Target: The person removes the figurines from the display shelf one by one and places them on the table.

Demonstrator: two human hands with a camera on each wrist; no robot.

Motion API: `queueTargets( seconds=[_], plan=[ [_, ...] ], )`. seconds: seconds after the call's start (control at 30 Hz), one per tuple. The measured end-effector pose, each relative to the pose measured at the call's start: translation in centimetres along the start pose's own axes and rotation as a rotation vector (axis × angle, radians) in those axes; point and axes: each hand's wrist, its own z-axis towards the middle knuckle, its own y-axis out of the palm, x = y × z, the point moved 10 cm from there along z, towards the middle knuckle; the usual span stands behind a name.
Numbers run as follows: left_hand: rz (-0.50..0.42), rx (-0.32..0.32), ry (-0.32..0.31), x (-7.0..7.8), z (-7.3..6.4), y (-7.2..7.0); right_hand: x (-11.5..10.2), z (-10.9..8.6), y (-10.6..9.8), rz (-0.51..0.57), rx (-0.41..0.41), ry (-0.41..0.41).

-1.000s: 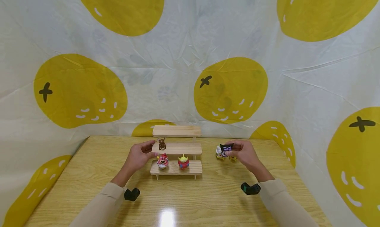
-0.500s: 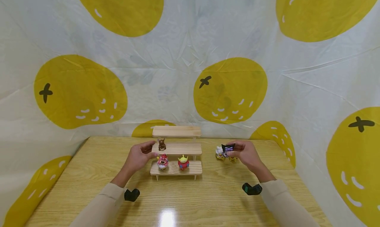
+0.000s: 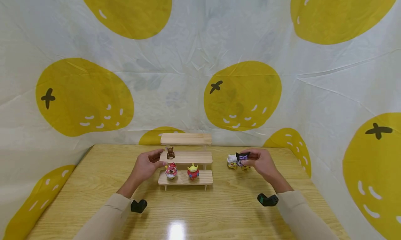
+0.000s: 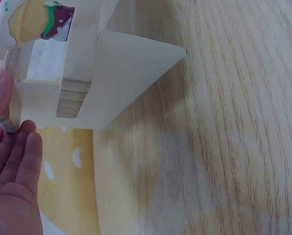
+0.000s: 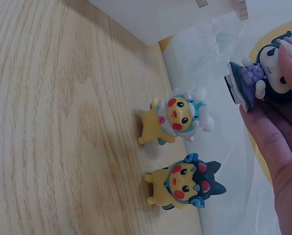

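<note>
1. Head view: one wooden shelf (image 3: 194,157) with three tiers is standing on the table (image 3: 225,198) between the hands, its left end touching the left hand (image 3: 148,167); one black-and-purple doll (image 3: 243,157) is sitting in the right hand's (image 3: 260,164) grasp, well to the right of the shelf; one brown toy (image 3: 170,153) is resting on the middle tier, while one pink toy (image 3: 171,171) and one red toy (image 3: 193,172) are standing on the lowest.
2. Left wrist view: the left hand is gripping the shelf's end, a board lying between its thumb and its nearly straight fingers.
3. Right wrist view: the right hand is pinching the doll between thumb and fingers; two yellow toys, one white-hatted toy (image 5: 172,120) and one dark-hatted toy (image 5: 182,183), are standing on the table near it.
</note>
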Motion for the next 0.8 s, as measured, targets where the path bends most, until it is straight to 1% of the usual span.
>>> queueTargets(
  seconds=[0.13, 0.33, 0.5, 0.8],
  plan=[
    [-0.003, 0.003, -0.008, -0.17, 0.08, -0.03, 0.16, 0.01, -0.14, -0.010, 0.011, 0.006],
    [-0.014, 0.003, -0.004, -0.17, 0.18, -0.08, 0.36, -0.13, -0.37, -0.019, 0.008, 0.012],
    [-0.015, 0.001, 0.006, 0.05, 0.17, -0.09, 0.64, -0.33, -0.69, -0.036, 0.003, 0.010],
    [-0.014, -0.001, -0.002, -0.03, 0.11, -0.06, 0.76, -0.46, -1.04, -0.038, 0.009, -0.004]
  ],
)
